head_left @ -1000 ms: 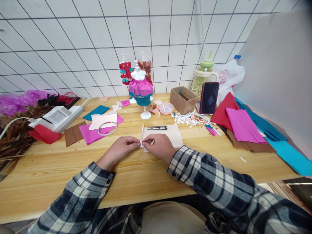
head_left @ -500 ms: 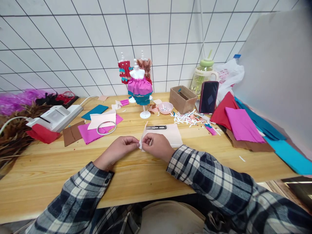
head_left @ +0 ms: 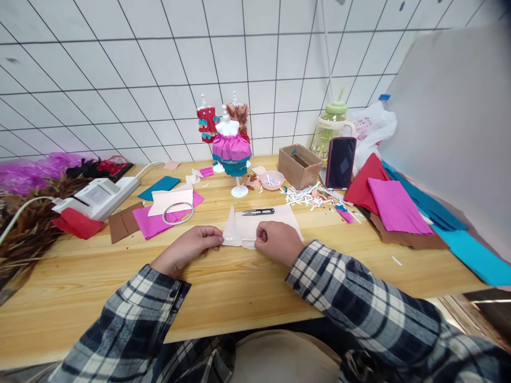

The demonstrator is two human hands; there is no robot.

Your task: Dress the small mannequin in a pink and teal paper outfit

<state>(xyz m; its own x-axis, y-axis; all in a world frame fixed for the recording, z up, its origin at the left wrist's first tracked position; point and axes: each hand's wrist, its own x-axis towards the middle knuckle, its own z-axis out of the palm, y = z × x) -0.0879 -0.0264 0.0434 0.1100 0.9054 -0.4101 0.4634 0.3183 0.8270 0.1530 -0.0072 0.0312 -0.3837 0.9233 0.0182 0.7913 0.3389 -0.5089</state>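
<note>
The left hand (head_left: 189, 248) pinches, thumb against forefinger, the lower left corner of the pale pink paper (head_left: 240, 229), which lies mid-frame between both hands; the right hand (head_left: 280, 242) curls at its lower edge, touching it, though whether those fingers grip cannot be told; above them, black snips (head_left: 257, 211) rest on the paper, and left of centre lies a ring (head_left: 165, 217)

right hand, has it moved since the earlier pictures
Yes, the right hand has shifted to the right: it now sits farther right of the front mannequin's white base than it did before.
</note>
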